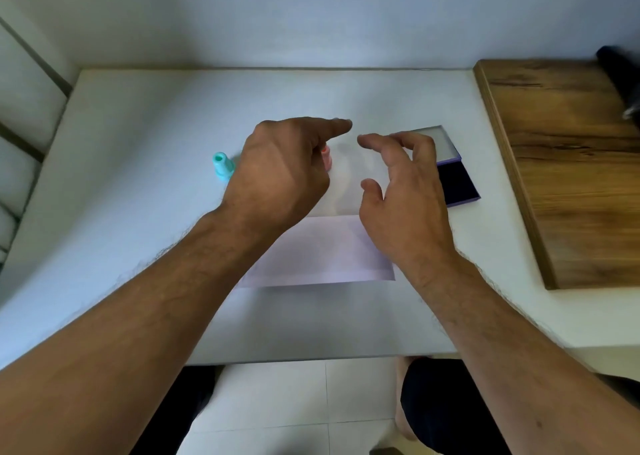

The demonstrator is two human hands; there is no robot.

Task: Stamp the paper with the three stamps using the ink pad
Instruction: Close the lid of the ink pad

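A pale lilac sheet of paper (322, 252) lies flat on the white table (138, 115), its far part under my hands. A teal stamp (221, 166) stands upright left of my left hand (280, 174). A pink stamp (327, 158) shows just past that hand, mostly hidden by it. A third stamp is not visible. The open ink pad (457, 183), dark blue with a lilac rim, sits right of my right hand (401, 191), its lid tilted back behind. Both hands hover over the paper with relaxed fingers, holding nothing.
A wooden board (571, 164) covers the table's right side, with a dark object (620, 74) at its far corner. A wall rises right behind the table. Below the table's near edge are tiled floor and my legs.
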